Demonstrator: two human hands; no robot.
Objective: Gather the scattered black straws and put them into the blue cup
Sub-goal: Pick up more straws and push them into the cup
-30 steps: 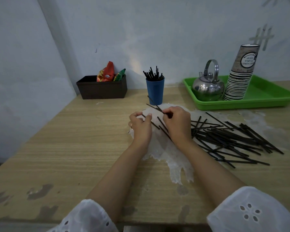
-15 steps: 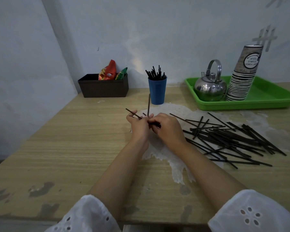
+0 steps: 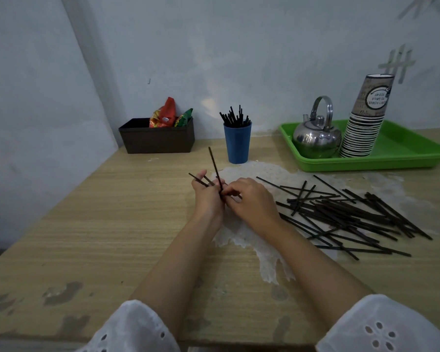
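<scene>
Straws, loose (image 3: 346, 212): black, thin, many; a criss-crossed heap on the table (image 3: 92, 224) at 3 o'clock of the hands, lying over a pale worn patch of the tabletop. Judged very light, fairly stiff along the length, smooth and apt to roll or slip; likely to kink if pinched hard. Best taken several together, near mid-length or a little below, then squared at the ends before loading

Straws, in hand (image 3: 215, 168): a few, splayed; one stands nearly upright toward 12 o'clock, others fan toward 10 o'clock

Left hand (image 3: 207, 196): closed round the lower ends of the held straws

Right hand (image 3: 252, 199): fingertips pinched at the same bundle, touching the left hand; it appears to be feeding or aligning a straw, though how many it grips cannot be told

Cup (image 3: 237, 143): blue, upright, at 12 o'clock of the hands, near them but apart; already holds a bunch of straws standing above the rim. Judged light enough to tip if straws are pushed in sideways

Tray (image 3: 404, 158): green, at 2 o'clock; carries a steel kettle (image 3: 315, 138) and a stack of paper cups (image 3: 363, 123), upside down. The top cup bears a round printed label, inverted; it seems to read "DON'T FORCE / TO SMILE / TODAY", not fully legible

Box (image 3: 158, 138): dark, at 11 o'clock, holding red and green packets (image 3: 168, 115); print unreadable

Progress, judged: most straws not yet gathered
</scene>
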